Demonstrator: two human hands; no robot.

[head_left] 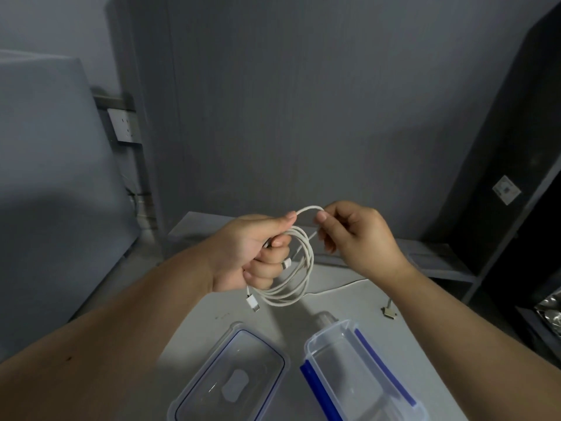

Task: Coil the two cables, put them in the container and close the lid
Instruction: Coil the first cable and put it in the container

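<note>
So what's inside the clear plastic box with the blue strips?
Nothing shows inside the clear plastic box with blue strips; the grey table shows through it. Its near end is out of view.

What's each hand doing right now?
Left hand: closed on the coiled white cable.
Right hand: fingertips pinching the same cable's loose loop at the top.

- Left hand (243, 256) grips a coiled white cable (299, 281); right hand (358, 235) pinches its loop.
- Open container (340, 344) and lid (273, 354) lie on the worktop (349, 296).
</note>
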